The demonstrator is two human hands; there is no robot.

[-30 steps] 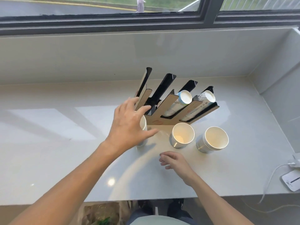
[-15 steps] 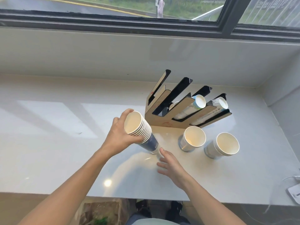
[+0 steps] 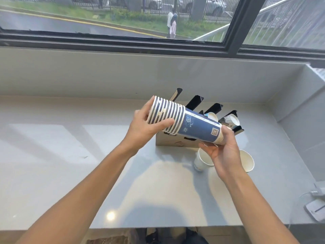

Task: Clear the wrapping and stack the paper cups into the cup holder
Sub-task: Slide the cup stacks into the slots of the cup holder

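Two slots on the right of the slanted cardboard-and-black cup holder already hold cups; the left slots look empty. You hold the nested stack of blue-and-white paper cups sideways in the air, in front of the holder. Your left hand wraps the rim end, and your right hand cups the base. I see no wrapping on it. Two open white paper cup stacks wait on the grey counter, near right.
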